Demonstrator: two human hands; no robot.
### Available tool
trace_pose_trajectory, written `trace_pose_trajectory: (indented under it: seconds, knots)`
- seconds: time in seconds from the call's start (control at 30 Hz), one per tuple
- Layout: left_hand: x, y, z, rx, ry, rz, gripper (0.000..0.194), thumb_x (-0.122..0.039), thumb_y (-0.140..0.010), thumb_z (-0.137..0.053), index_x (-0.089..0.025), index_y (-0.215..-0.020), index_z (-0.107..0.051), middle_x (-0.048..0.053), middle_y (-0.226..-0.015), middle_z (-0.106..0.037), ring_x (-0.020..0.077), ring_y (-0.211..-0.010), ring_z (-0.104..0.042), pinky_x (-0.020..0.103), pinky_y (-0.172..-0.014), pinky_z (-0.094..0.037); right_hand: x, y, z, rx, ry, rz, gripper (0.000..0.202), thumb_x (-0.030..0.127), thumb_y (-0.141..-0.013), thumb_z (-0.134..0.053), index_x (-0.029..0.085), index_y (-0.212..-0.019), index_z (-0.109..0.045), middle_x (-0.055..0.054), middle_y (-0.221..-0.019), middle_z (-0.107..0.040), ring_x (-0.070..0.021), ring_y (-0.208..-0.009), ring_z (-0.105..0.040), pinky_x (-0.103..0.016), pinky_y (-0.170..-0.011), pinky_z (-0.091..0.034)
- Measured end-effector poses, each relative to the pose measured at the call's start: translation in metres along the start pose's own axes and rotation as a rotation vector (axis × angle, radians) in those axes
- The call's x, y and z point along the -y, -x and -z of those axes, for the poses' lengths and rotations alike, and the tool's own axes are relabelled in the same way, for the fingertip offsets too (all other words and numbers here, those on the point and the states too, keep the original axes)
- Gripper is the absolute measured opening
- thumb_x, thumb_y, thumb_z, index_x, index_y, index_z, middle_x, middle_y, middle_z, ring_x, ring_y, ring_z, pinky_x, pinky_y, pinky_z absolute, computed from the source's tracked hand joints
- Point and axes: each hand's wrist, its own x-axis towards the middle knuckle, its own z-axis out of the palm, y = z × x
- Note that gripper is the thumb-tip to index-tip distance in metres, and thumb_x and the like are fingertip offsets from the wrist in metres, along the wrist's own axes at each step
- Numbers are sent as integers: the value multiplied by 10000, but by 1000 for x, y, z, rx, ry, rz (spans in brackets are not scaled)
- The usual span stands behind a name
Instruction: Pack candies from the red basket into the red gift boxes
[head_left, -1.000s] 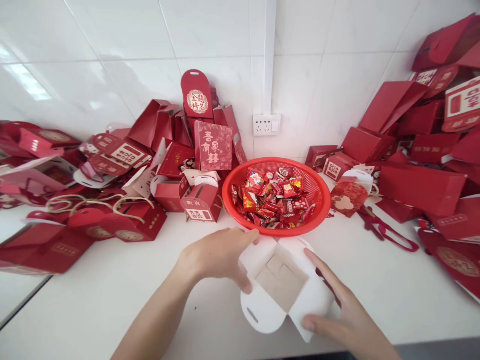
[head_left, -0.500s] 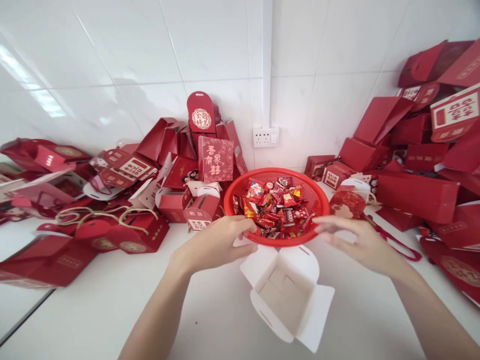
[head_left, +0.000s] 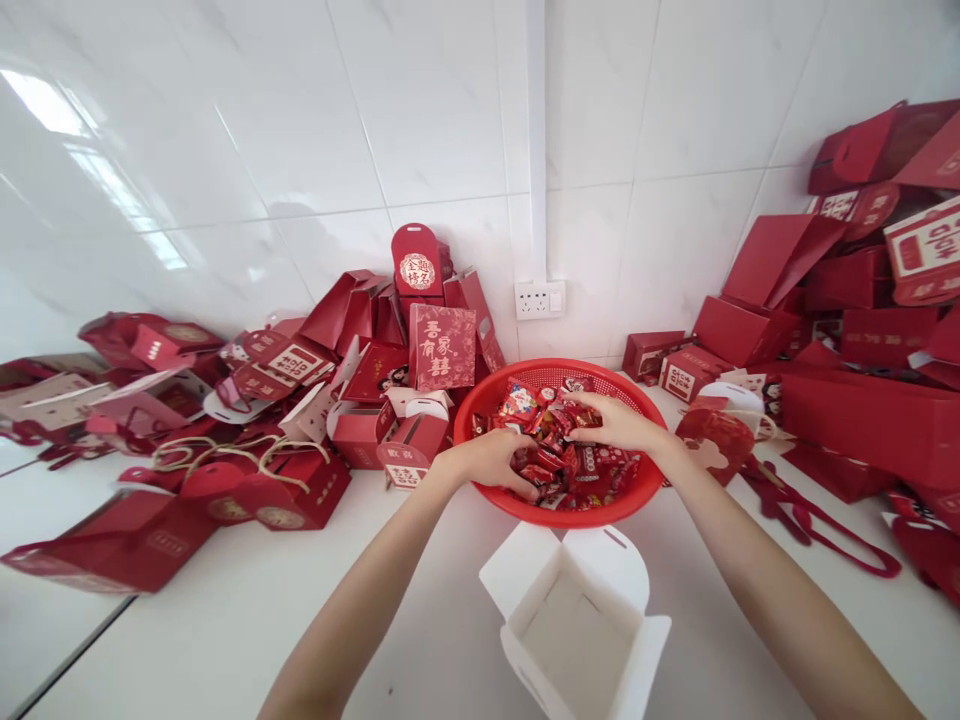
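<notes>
A round red plastic basket (head_left: pixel 651 478) holds a heap of wrapped candies (head_left: pixel 589 470), mostly red. My left hand (head_left: pixel 504 460) reaches into its left part, fingers curved among the candies. From the right, my right hand (head_left: pixel 609 422) dips into the upper middle of the heap, its fingers spread and touching wrappers. Whether either hand grips a candy is hidden among the wrappers. Just in front of the basket stands an open white box (head_left: pixel 581 640), flaps folded out, with nothing inside.
Red gift boxes (head_left: pixel 300 370) with pale lettering pile up along the wall at the left. Another tall pile of red boxes (head_left: pixel 862 400) stands at the right, with a red ribbon loop (head_left: pixel 840 545) before it. A socket (head_left: pixel 539 300) is on the tiled wall.
Both hands have moved from the basket's near rim in among the candies. The view has shifted, so the basket and boxes sit lower in the picture.
</notes>
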Motion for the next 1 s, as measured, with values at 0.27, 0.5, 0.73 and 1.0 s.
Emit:
trace_pose_trajectory:
  seconds: [0.27, 0.5, 0.73, 1.0]
  knots:
    - [2, -19, -11, 1, -100, 58, 645, -571, -709, -813, -172, -1197, -677, 127, -1128, -724, 332, -1034, -681, 342, -861, -503, 5, 9, -2, 408, 324, -98, 974, 211, -666, -819, 328, -1558, -446, -102, -1727, -184, -390, -1581, -161, -534, -1238, -247]
    - [7, -18, -15, -47, -46, 45, 1075, -547, -706, -834, -191, -1592, -339, 171, -1322, -662, 338, -1146, -663, 384, -975, -494, 22, 9, 0, 325, 474, -60, 346, 208, -732, -786, 210, -1077, -756, -136, -1231, -700, -350, -1174, -636, -423, -989, -486]
    - [3, -14, -11, -22, 28, 8, 616, -448, -780, -814, -210, -1322, -642, 107, -1236, -737, 296, -1114, -693, 337, -947, -499, 14, 12, -2, 56, 316, -99, 225, 353, -742, -791, 233, -924, -737, -71, -1032, -740, -301, -1018, -678, -390, -863, -512]
    - [5, -14, -10, -47, 140, -18, 429, -354, -817, -799, -226, -1222, -738, 60, -1167, -784, 253, -1078, -721, 299, -966, -484, -3, 6, 0, -315, 332, -125, 275, 307, -750, -787, 212, -1007, -761, -156, -1370, -651, -375, -1309, -575, -552, -1122, -414]
